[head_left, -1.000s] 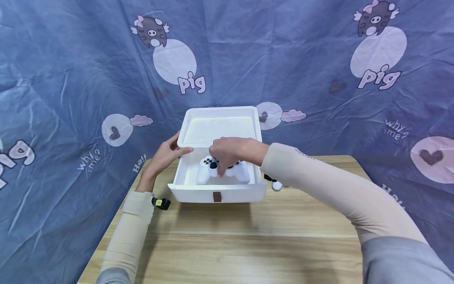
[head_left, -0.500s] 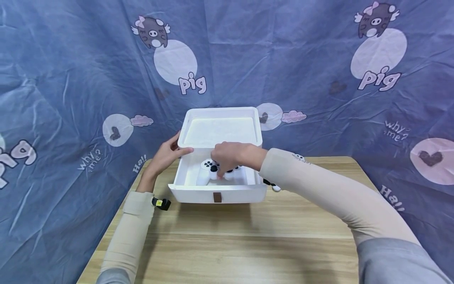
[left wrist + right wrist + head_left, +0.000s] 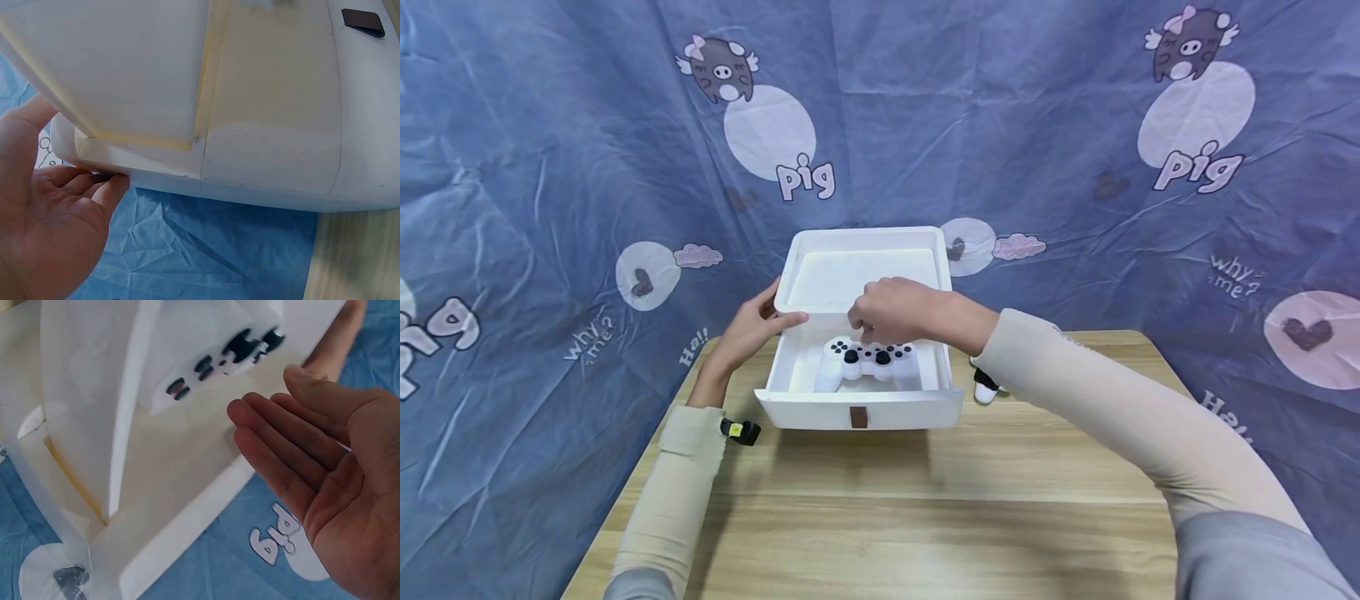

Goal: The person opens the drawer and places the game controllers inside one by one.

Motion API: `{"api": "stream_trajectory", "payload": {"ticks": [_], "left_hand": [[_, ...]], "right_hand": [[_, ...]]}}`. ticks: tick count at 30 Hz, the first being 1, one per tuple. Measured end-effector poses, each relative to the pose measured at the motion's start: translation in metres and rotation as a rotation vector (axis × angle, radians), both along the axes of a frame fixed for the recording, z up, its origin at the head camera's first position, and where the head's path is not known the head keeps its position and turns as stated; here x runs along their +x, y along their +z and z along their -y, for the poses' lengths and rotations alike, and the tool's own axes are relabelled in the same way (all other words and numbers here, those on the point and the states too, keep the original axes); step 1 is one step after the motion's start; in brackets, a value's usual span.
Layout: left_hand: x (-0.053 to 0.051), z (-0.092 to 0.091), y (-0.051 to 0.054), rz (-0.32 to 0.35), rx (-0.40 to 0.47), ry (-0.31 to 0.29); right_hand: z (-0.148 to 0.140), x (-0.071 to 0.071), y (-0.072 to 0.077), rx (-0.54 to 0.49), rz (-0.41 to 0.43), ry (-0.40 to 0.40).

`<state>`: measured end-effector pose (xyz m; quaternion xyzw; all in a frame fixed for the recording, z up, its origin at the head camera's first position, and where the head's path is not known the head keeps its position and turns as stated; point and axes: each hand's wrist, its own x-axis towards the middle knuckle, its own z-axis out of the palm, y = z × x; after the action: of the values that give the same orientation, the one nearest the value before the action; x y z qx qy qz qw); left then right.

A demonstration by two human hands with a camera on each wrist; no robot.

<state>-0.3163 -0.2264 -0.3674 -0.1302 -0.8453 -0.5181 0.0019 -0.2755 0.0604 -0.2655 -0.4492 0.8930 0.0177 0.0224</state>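
A white box (image 3: 820,410) with its drawer pulled out stands on the table, a brown tab (image 3: 859,417) on its front. In the drawer lies a white game controller (image 3: 907,367) with black sticks, also visible in the right wrist view. My left hand (image 3: 748,335) grips the box's left side, thumb on the rim; in the left wrist view its bent fingers (image 3: 111,192) press under the edge. Over the controller hovers my right hand (image 3: 898,310); the right wrist view shows this hand (image 3: 353,500) with loosely extended fingers, holding nothing, apart from the controller.
On the wooden table (image 3: 1037,475), right of the box, a small white thing (image 3: 985,395) with a black part is partly hidden by the right sleeve. A black device (image 3: 741,431) sits at the left wrist. A blue printed cloth (image 3: 925,117) hangs behind and around the table.
My right hand has let go of the controller and risen from it, moving slightly right. The controller now shows more fully. My left hand has stayed on the box.
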Motion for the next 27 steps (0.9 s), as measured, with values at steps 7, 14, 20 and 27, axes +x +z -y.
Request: {"api": "stream_trajectory", "payload": {"ticks": [7,14,20,27], "left_hand": [[0.0,0.0,0.001,0.009,0.0,0.005],[0.0,0.001,0.001,0.011,-0.003,0.004],[0.0,0.0,0.001,0.016,-0.004,0.007],[0.0,0.0,0.001,0.015,-0.01,0.012]], "right_hand": [[-0.021,0.017,0.008,-0.181,-0.104,0.032],[-0.039,0.042,-0.004,-0.385,-0.187,0.042],[-0.047,0.069,-0.024,-0.49,-0.193,0.018],[-0.046,0.099,-0.053,-0.605,-0.184,0.012]]}}
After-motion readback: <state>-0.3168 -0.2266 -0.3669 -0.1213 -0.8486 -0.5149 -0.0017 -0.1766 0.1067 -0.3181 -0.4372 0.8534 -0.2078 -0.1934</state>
